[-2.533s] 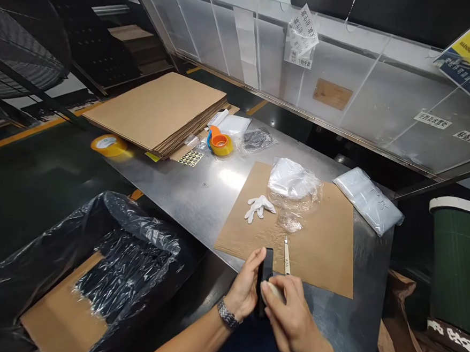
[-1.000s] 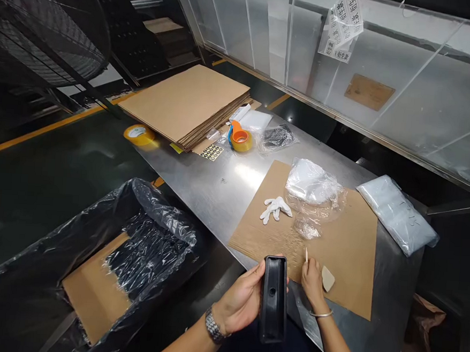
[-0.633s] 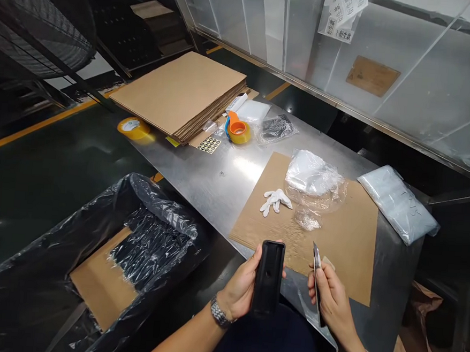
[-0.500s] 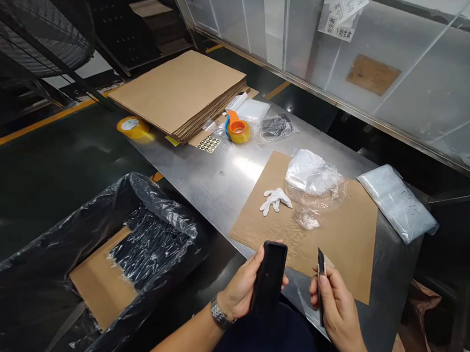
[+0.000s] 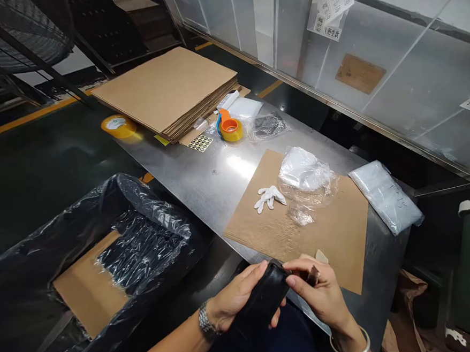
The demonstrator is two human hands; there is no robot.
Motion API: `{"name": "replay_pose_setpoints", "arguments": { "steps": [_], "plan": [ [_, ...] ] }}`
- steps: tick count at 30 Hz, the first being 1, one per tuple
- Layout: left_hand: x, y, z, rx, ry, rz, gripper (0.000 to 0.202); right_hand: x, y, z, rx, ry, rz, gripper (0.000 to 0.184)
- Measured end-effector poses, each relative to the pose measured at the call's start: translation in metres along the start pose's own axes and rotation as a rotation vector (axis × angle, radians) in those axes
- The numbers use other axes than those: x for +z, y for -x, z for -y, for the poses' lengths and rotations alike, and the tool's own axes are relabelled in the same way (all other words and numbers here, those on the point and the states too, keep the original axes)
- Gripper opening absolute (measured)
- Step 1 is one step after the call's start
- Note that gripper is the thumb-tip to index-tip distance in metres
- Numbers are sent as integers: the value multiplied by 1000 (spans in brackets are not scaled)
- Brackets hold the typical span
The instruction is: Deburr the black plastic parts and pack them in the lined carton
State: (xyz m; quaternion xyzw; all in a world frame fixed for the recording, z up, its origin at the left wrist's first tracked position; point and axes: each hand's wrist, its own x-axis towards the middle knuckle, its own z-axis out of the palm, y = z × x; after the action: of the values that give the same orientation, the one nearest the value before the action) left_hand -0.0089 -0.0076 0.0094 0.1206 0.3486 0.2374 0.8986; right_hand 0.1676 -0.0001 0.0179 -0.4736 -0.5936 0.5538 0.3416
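Observation:
My left hand [image 5: 236,297] is wrapped round a black, phone-shaped object [image 5: 265,293], held upright but tilted in front of my body. At its upper corner, my right hand [image 5: 319,292] pinches the edge between thumb and forefinger. A small dark brown bit shows between the right-hand fingers; I cannot make out what it is. Just beyond the hands lies a brown cardboard sheet [image 5: 343,237] on the metal table [image 5: 179,172]. On that sheet are a white glove [image 5: 271,197], a clear plastic bag with white contents [image 5: 305,173] and crumpled clear film [image 5: 301,214].
Stacked cardboard [image 5: 164,88], a tape dispenser [image 5: 230,128], a tape roll [image 5: 119,126] and a sticker sheet [image 5: 199,143] are on the table's far left. A plastic-wrapped pack [image 5: 386,197] lies at right. Below left stands a bin lined with black plastic [image 5: 145,245].
My right hand has moved left onto the top of the black object. The thin black item it held upright no longer shows. The black object has tilted, and the view has shifted slightly right.

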Motion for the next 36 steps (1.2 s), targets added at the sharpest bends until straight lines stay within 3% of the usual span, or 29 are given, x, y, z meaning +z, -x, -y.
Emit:
{"name": "replay_pose_setpoints", "arguments": {
  "steps": [8, 14, 21, 23, 26, 28, 32, 36],
  "plan": [
    [8, 8, 2, -98, 11, -30, 39, -5, 2, -1, -94, 57, 91, 12],
    [9, 9, 3, -104, 3, -60, 39, 0, 10, -11, -23, 17, 46, 14],
    [10, 6, 4, -88, 6, -49, 41, 0, 9, -13, -97, 43, 46, 12],
    [9, 2, 3, -78, 36, -66, 46, 1, 9, -15, -59, 27, -12, 16],
    [4, -5, -3, -71, 118, -111, 60, 5, 12, -17, 105, -97, -167, 17],
    [0, -8, -10, -14, 185, -161, 62, 6, 18, -13, 223, -185, -191, 25],
    [-2, -6, -21, 149, 263, -286, 55, 9, 33, 7, 328, -94, 2, 26],
    [1, -5, -26, 209, 291, -377, 54, 16, 46, 16, 204, 230, 180, 24]
  ]
}}
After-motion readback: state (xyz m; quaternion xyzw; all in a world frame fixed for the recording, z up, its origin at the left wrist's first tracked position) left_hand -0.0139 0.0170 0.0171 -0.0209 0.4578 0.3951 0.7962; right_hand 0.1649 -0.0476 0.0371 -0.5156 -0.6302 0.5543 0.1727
